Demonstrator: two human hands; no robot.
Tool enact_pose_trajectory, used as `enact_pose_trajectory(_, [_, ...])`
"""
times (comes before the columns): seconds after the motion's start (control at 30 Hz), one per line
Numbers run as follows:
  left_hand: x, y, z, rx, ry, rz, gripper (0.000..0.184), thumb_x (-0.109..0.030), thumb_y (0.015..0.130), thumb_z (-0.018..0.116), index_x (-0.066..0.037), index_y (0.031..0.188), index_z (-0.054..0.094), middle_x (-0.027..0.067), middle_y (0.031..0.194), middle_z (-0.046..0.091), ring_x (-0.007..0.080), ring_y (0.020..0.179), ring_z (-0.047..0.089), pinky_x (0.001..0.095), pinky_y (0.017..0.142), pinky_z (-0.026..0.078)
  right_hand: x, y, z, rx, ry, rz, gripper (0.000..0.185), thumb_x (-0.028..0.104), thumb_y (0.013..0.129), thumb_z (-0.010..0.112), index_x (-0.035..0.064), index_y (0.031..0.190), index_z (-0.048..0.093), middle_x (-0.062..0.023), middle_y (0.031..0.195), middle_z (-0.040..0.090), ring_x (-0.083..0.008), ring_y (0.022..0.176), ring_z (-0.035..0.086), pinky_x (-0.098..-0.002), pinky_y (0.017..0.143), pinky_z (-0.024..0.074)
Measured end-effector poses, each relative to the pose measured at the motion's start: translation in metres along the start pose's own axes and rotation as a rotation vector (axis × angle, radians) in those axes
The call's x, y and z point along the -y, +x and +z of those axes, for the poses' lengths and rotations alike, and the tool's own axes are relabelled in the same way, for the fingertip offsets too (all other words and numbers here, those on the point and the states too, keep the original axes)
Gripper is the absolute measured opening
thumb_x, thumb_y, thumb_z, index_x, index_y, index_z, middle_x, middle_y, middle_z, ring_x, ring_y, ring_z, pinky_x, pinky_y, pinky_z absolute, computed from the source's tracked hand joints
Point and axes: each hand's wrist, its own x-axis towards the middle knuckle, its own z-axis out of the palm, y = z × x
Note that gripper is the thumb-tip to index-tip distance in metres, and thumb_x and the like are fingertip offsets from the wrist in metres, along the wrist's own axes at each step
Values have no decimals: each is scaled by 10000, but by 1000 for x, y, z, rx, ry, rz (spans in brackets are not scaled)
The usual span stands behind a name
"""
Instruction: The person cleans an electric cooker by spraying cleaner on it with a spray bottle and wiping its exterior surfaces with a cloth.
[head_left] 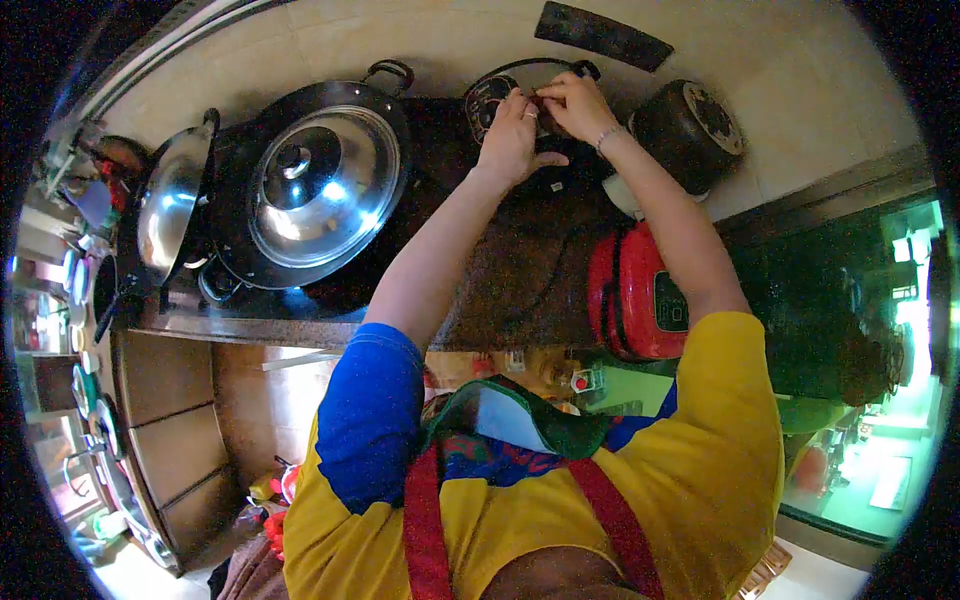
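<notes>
Both my hands are at the back of the dark counter, close together. My left hand (pixel 512 138), with a ring on one finger, has its fingers curled and its thumb sticking out to the right; they bend round something small and dark that I cannot make out. My right hand (pixel 580 105), with a bracelet at the wrist, pinches its fingertips together beside the left fingertips. What they hold is hidden or too small to name. Just left of my left fingers stands a dark round-faced item (pixel 484 108) with pale markings. A black cord or handle (pixel 530 62) arcs behind the hands.
To the left, a black wok (pixel 385 190) bears a shiny domed lid (pixel 345 225); a second metal lid (pixel 172 215) leans beyond it. A dark cylindrical pot (pixel 680 140) and a red appliance (pixel 640 290) stand to the right. A dark strip (pixel 603 35) lies against the wall.
</notes>
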Motion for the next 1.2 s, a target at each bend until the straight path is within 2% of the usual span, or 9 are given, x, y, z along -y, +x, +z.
enact_pose_trajectory(0.17, [-3, 3, -2, -10, 43, 17, 955, -571, 613, 770, 119, 1203, 473, 261, 1281, 454, 408, 1294, 363, 436, 1086, 321, -14, 60, 40, 94, 145, 242, 199, 198, 853, 609, 165, 1004, 734, -104, 1124, 602, -340, 1033, 544, -409, 931, 434])
enact_pose_trajectory(0.23, [-3, 5, -7, 21, 26, -27, 935, -568, 615, 770, 111, 1192, 485, 253, 1280, 462, 397, 1301, 358, 436, 1089, 316, 0, 70, 30, 125, -199, 260, 195, 204, 855, 608, 159, 995, 736, -111, 1104, 611, -341, 1006, 561, -400, 916, 449])
enact_pose_trajectory(0.33, [-2, 2, -4, -25, 28, 1, 920, -572, 624, 760, 110, 1181, 493, 251, 1272, 472, 390, 1301, 362, 433, 1093, 309, 9, 25, 9, 21, 35, 64, 193, 185, 805, 606, 134, 935, 739, -152, 960, 647, -370, 911, 624, -443, 864, 487])
enact_pose_trajectory(0.67, [-6, 2, -4, 16, 8, -24, 932, -591, 625, 751, 87, 1208, 488, 260, 1296, 457, 399, 1299, 364, 435, 1069, 344, -5, 35, 10, 36, -72, 300, 211, 198, 855, 607, 175, 1027, 727, -144, 1050, 626, -337, 935, 602, -394, 868, 491])
enact_pose_trajectory(0.87, [-6, 1, 2, 46, 46, -10, 1010, -618, 633, 743, 67, 1294, 408, 301, 1388, 359, 420, 1307, 353, 446, 1070, 342, -10, -47, -20, -56, 128, 130, 171, 193, 794, 639, 151, 925, 740, -147, 938, 625, -346, 895, 609, -435, 806, 505])
enact_pose_trajectory(0.97, [-15, 5, 4, 47, 67, -3, 1010, -616, 640, 739, 56, 1311, 393, 301, 1401, 345, 421, 1306, 354, 449, 1073, 336, -23, -37, -23, 72, 49, 471, 206, 263, 796, 631, 144, 930, 734, -149, 1007, 637, -343, 944, 607, -447, 827, 501])
enact_pose_trajectory(1.07, [-14, 2, 3, 14, 134, 2, 896, -567, 633, 765, 70, 1200, 487, 260, 1293, 446, 402, 1286, 382, 435, 1054, 358, 17, -41, -18, -17, -54, 570, 219, 267, 794, 618, 154, 941, 734, -150, 1019, 636, -347, 970, 600, -460, 827, 505])
enact_pose_trajectory(1.13, [-2, -5, -4, 5, 8, -14, 889, -558, 639, 769, 54, 1217, 482, 259, 1306, 433, 404, 1286, 378, 434, 1048, 364, 55, -57, -23, 4, -32, 545, 232, 236, 778, 615, 156, 964, 727, -119, 1051, 632, -341, 972, 599, -443, 918, 476])
enact_pose_trajectory(1.2, [1, -13, -7, 35, 60, 4, 871, -554, 648, 768, 40, 1219, 483, 261, 1327, 415, 405, 1281, 383, 433, 1044, 369, 62, -79, -17, -140, -78, 387, 167, 213, 805, 626, 172, 915, 745, -106, 951, 638, -332, 928, 596, -416, 827, 509])
